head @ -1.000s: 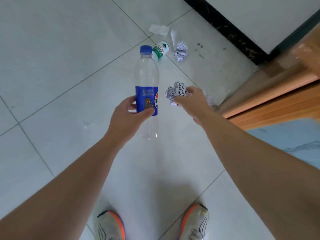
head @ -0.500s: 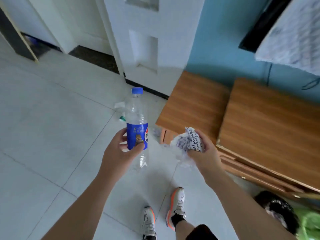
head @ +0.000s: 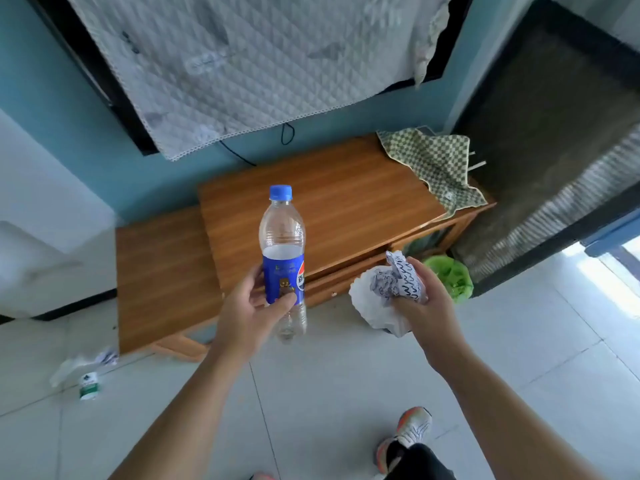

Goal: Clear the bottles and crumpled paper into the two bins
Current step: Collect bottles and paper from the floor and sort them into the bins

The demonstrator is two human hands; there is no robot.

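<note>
My left hand (head: 249, 306) is shut around the blue label of a clear plastic bottle (head: 282, 244) with a blue cap, held upright in front of me. My right hand (head: 422, 299) grips a crumpled ball of printed paper (head: 398, 278). Directly beneath that hand sits a white-lined bin (head: 367, 306), partly hidden by it. A green-lined bin (head: 450, 275) stands just behind, next to the wooden cabinet. On the floor at the far left lie a small green-labelled bottle (head: 88, 386), a crumpled paper (head: 107, 356) and a white scrap (head: 65, 368).
A low wooden cabinet (head: 329, 209) stands against the blue wall, with a green checked cloth (head: 433, 164) on its right end. A quilted cover (head: 242, 64) hangs above it. A dark screened panel (head: 554, 150) rises at the right. My shoe (head: 412, 427) is on the tiled floor.
I have turned right, away from the littered floor toward the cabinet and bins. Both hands kept their hold; the paper now hangs over the white-lined bin.
</note>
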